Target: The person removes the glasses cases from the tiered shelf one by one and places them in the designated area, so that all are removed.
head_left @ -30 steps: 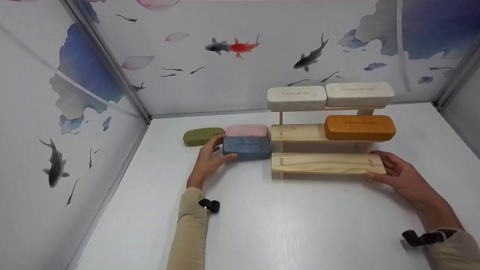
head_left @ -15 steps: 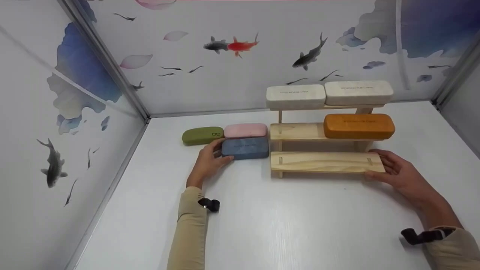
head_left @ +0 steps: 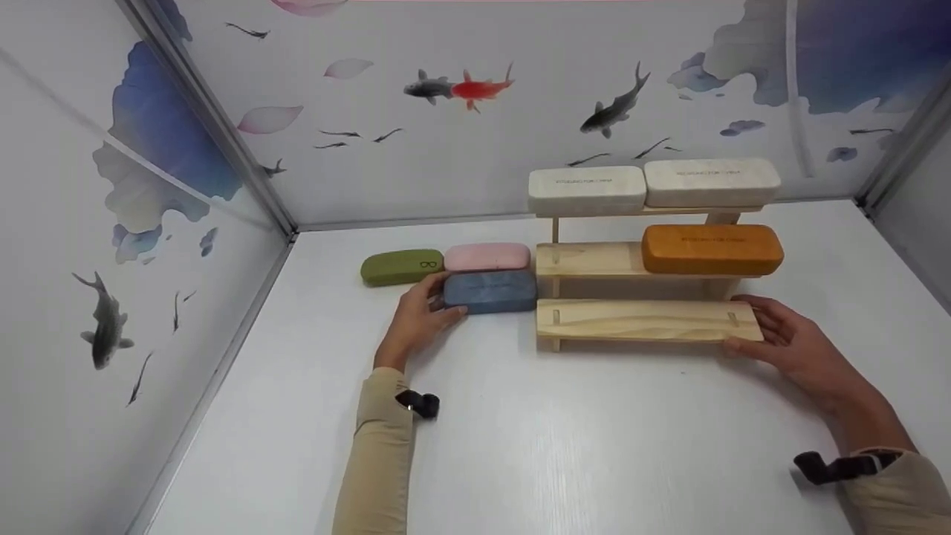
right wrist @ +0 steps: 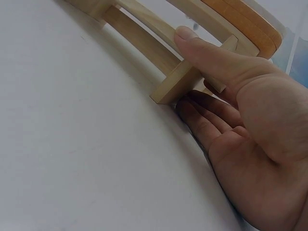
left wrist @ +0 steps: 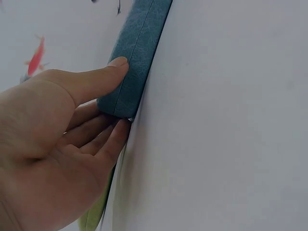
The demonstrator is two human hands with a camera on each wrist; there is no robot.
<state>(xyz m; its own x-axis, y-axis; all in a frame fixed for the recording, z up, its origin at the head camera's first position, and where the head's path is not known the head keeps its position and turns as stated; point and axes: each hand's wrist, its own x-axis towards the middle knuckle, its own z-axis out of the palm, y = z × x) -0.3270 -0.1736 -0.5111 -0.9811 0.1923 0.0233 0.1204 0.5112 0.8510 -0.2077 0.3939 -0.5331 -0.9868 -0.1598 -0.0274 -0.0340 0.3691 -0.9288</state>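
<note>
Holding the left end of the blue case, our left grip is parted about to its thickness, thumb on the front face, fingers round the end. The case sits low over the white table, just in front of the pink case and left of the wooden stand. Our right grip is curled round the right end of the stand's lowest shelf. We judge the case light, stiff-shelled and slightly slippery, best taken across its narrow width near the middle.
</note>
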